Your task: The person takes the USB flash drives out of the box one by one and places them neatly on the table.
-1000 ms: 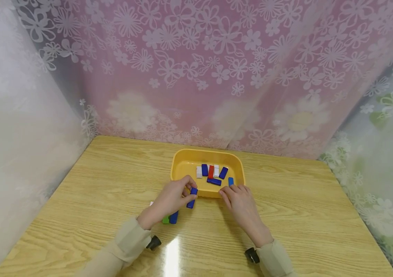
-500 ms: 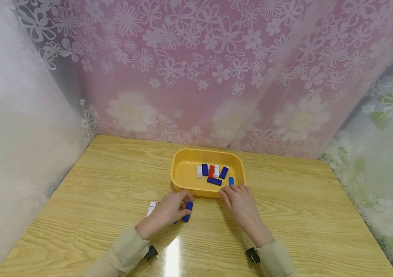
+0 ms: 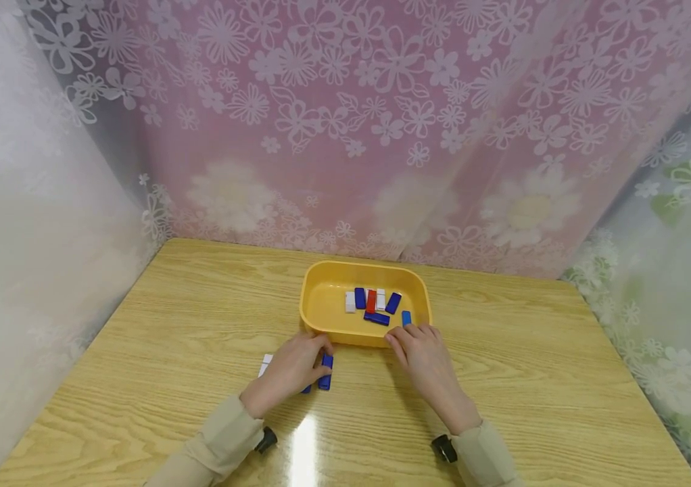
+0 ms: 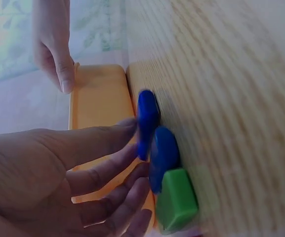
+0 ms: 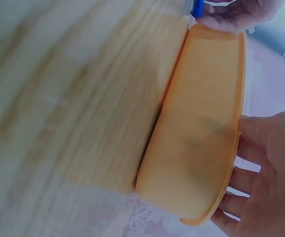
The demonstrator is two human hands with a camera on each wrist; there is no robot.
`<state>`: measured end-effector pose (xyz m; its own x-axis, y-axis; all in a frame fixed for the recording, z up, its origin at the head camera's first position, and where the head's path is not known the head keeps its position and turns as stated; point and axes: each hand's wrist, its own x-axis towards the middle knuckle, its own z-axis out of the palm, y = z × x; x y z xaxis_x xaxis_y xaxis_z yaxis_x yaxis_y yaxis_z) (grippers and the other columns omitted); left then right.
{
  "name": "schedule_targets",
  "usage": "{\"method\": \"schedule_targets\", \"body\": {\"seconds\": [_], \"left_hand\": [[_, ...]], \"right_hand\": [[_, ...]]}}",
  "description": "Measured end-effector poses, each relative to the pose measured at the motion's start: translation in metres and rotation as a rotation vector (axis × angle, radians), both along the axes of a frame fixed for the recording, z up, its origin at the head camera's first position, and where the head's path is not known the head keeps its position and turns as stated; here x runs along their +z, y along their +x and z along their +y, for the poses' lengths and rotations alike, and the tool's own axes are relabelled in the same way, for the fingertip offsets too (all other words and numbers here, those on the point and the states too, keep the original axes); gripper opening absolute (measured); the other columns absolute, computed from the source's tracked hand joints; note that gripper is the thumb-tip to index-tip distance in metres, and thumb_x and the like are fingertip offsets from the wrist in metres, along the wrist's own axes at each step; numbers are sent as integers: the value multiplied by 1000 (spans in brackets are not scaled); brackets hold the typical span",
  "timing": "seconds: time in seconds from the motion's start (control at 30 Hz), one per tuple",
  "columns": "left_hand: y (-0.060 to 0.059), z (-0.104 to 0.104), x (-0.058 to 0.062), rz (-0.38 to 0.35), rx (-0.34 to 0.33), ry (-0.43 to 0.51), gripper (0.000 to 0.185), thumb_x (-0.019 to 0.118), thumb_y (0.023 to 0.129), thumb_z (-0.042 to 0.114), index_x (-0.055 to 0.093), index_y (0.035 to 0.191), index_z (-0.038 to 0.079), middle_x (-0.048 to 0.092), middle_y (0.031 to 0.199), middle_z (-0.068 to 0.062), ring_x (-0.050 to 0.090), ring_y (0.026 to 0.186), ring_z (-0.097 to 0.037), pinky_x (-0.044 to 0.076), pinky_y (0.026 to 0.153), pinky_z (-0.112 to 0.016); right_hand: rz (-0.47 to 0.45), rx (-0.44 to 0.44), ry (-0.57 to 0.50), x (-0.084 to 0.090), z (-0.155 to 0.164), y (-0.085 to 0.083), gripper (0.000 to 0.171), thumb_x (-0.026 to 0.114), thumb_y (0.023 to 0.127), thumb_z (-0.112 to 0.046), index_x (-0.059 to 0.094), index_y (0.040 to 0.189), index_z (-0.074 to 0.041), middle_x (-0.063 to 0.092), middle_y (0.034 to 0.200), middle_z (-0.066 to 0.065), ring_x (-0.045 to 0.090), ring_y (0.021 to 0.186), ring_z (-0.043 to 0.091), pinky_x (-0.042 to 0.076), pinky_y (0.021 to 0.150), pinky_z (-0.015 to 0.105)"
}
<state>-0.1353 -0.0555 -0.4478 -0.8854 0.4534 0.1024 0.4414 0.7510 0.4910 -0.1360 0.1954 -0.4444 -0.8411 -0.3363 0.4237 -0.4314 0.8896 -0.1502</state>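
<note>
Now the blue block is down on the table

Since the earlier frames, the left hand [image 3: 289, 370] has lowered from the yellow tray's [image 3: 315, 323] rim; its fingers pinch the blue block [image 3: 325, 371] against the wooden table [image 3: 169, 325], beside a white block [image 3: 266, 365]. Open tabletop lies leftward. The right hand [image 3: 424, 355] rests relaxed fingers on the tray's near edge.
</note>
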Motion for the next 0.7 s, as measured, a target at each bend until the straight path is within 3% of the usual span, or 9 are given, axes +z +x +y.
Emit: {"method": "schedule_targets", "body": {"seconds": [0.3,0.4,0.6,0.7], "left_hand": [[5,-5,2,32,-70,-52,35,90,77,27,74,103,9,66,97,-3,57,88,-20,50,83,-43],[7,-8,2,36,-65,-59,35,90,76,28,73,102,10,66,98,-3,58,92,-21,50,84,-44],[9,-9,3,42,-34,-29,29,85,83,29,74,102,10,68,99,-2,61,93,-21,51,83,-42],[8,-7,6,78,-4,31,18,80,88,25,74,99,12,70,94,0,64,87,-18,54,76,-35]], "right_hand": [[-10,-4,5,1,0,1,11,68,98,-21,72,94,-12,68,85,3,59,82,29,48,91,52],[-13,-6,7,1,0,1,11,67,99,-21,72,94,-12,69,85,4,60,83,29,48,91,52],[-9,-8,7,2,0,1,12,67,99,-21,72,94,-12,69,85,4,59,82,29,49,91,52],[-10,-9,8,2,-1,1,12,67,99,-22,72,94,-12,69,85,4,59,82,29,49,90,51]]}}
